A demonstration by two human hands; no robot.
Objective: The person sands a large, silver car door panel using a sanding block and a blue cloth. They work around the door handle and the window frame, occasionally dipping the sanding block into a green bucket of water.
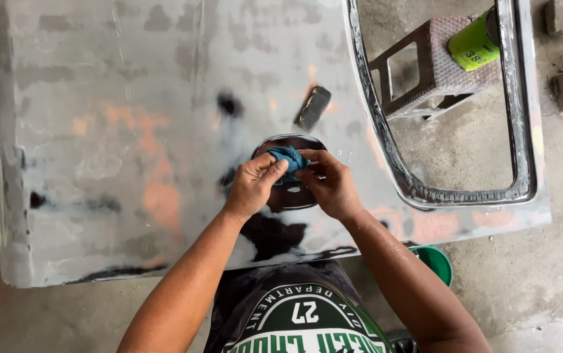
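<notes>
The blue rag is bunched up between my two hands, right over the dark oval recess in the middle of the sanded car panel. My left hand has its fingers curled shut on the left part of the rag, thumb pressing it from above. My right hand pinches the rag's right edge, fingertips closed on the cloth, the rest of the hand resting just over the recess rim. Both forearms come up from the bottom of the view and meet at the rag.

The recess is glossy and dark, with a few pale glints in it, and black smears spread below it toward the panel's near edge. The panel itself is dull grey, patched with orange-pink filler spots and darker grey squares along the top.

Just beyond my hands, a little up and to the right, a small grey sanding block lies tilted on the panel, apart from the rag. To the right the panel has a large window opening with a worn chrome-like rim; through it I see a woven stool standing on the concrete floor, and a green can lying on top of it. A green bucket peeks out under the panel's edge beside my right forearm.
</notes>
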